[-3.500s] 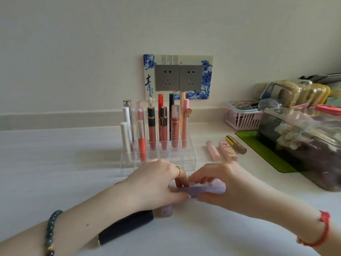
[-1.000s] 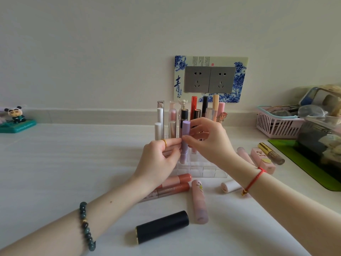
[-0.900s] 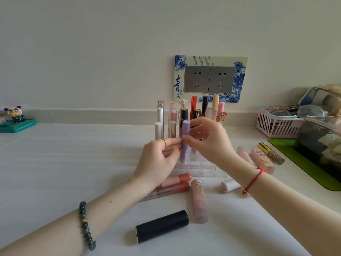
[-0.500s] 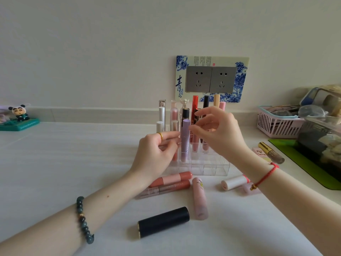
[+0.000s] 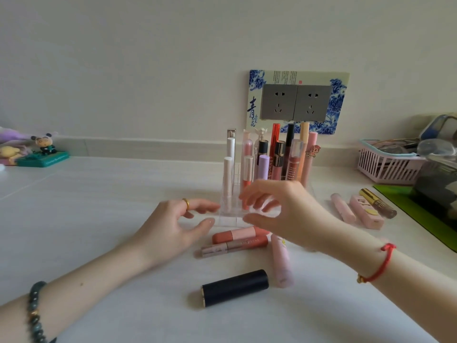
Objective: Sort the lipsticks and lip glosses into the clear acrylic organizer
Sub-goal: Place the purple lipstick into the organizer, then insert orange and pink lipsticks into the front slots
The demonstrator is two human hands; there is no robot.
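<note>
Both hands, left (image 5: 173,226) and right (image 5: 279,211), hover spread and empty before the organizer (image 5: 230,216). A lilac tube (image 5: 263,167) stands upright inside. A black lipstick (image 5: 235,287) lies on the counter (image 5: 99,206) at six o'clock from it.

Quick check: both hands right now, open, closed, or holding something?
Left hand: open, holding nothing.
Right hand: open, fingers loosely curled, holding nothing, in front of the organizer.

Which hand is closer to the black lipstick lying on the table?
The right. The right hand hovers beyond the black lipstick, over the loose tubes in front of the organizer. The left hand sits farther off to its left, empty.
</note>
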